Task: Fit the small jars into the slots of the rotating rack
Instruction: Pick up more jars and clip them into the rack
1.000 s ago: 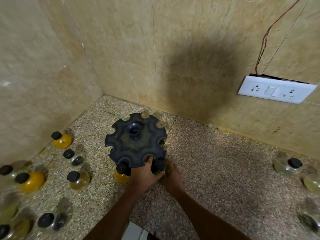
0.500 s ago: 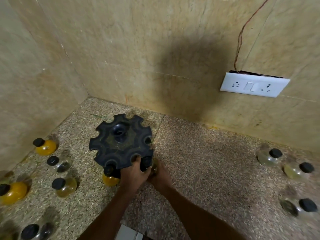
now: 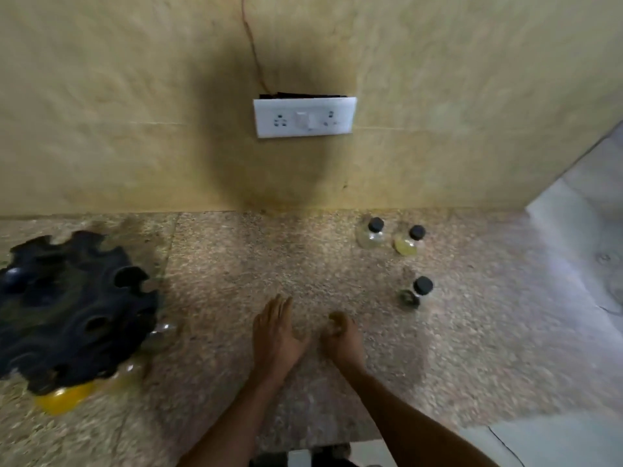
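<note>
Both hands off rack (image 3: 74, 311); left hand (image 3: 274, 335) flat open, empty; right hand (image 3: 340, 338) curled, contents unclear. Nearest jar (image 3: 415, 293): light, fragile, slick glass; pinch black cap.

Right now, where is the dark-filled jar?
In the head view, the dark-filled jar stands on the counter's right side, nearer the camera than the other two jars, just beyond and right of the right hand.

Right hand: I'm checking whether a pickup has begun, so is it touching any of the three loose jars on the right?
No, the right hand is short of the nearest jar, bare counter between them.
</note>
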